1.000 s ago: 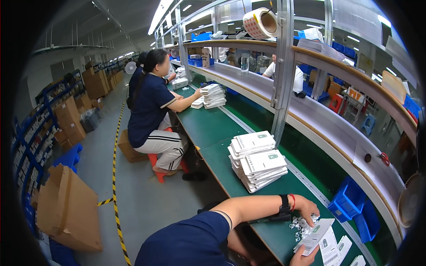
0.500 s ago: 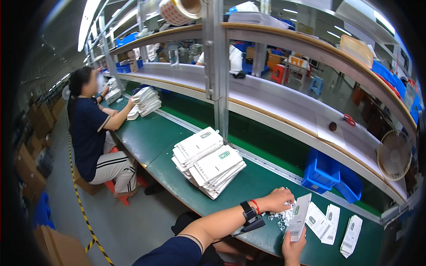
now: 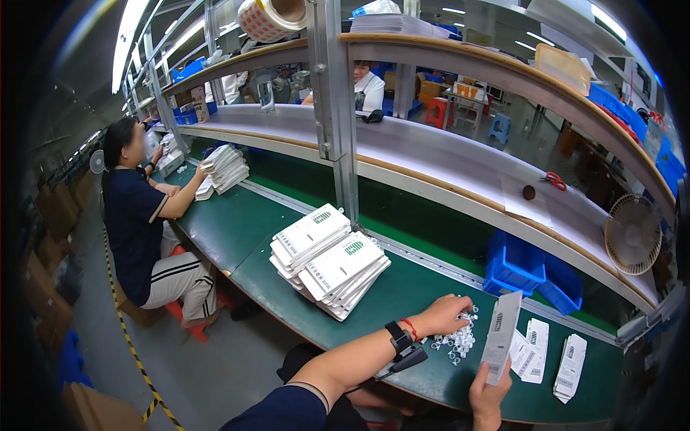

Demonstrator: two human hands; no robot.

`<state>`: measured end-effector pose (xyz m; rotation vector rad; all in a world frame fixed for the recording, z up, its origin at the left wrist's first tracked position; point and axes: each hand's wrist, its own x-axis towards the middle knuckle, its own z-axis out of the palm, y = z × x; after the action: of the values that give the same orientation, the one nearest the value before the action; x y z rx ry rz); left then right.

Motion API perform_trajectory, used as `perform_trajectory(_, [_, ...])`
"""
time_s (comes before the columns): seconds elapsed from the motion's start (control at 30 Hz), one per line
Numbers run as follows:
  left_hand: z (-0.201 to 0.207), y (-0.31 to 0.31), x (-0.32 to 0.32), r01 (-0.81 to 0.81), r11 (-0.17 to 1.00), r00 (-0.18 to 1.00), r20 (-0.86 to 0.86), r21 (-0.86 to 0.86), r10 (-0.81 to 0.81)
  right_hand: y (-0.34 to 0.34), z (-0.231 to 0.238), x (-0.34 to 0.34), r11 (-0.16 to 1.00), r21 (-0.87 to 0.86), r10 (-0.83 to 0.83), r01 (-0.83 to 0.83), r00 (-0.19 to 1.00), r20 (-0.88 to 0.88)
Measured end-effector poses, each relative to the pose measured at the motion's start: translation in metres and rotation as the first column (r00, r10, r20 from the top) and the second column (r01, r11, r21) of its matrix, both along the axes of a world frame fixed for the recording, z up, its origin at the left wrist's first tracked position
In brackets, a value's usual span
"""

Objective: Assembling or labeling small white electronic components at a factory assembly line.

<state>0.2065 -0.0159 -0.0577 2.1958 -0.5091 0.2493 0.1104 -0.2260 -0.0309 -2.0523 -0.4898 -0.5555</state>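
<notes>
Upright in my right hand [image 3: 490,394] is a flat white carton [image 3: 503,327] with green print, gripped near its lower end. My left hand [image 3: 447,314] reaches over a heap of small white plastic ring-shaped pieces [image 3: 458,343] on the green bench. Its fingers are curled down at the heap's far edge, and whatever is between the fingertips is hidden. Beyond the held carton lie a few more flat white cartons [image 3: 535,352], overlapping. A small pile of the same cartons [image 3: 570,366] sits farther right.
Two tall stacks of flat white cartons [image 3: 343,267] stand left of my arm on the green bench [image 3: 251,276]. Blue bins [image 3: 514,266] sit at its back edge, below a shelf with red scissors [image 3: 554,181] and a fan [image 3: 632,234]. A co-worker [image 3: 147,208] sits at the left, handling similar cartons.
My right hand has moved the carton a little to the right, away from the heap. My left hand stays at the heap, which now shows more. The whole view has shifted slightly.
</notes>
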Motion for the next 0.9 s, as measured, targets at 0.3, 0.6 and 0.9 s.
perform_trajectory(0.3, [-0.017,-0.005,0.004,-0.034,0.987,0.984,0.178,0.159,0.005,0.017,0.064,0.057,0.960,-0.010,0.279,-0.279,0.960,-0.016])
perform_trajectory(0.6, [-0.010,-0.005,-0.002,-0.005,0.999,0.998,0.060,-0.047,0.008,-0.034,-0.005,0.113,0.872,0.433,0.419,-0.227,0.803,-0.424])
perform_trajectory(0.9, [-0.007,-0.004,0.004,0.011,0.997,0.997,0.077,-0.080,-0.004,-0.020,-0.014,0.119,0.904,0.399,0.345,-0.152,0.810,-0.474])
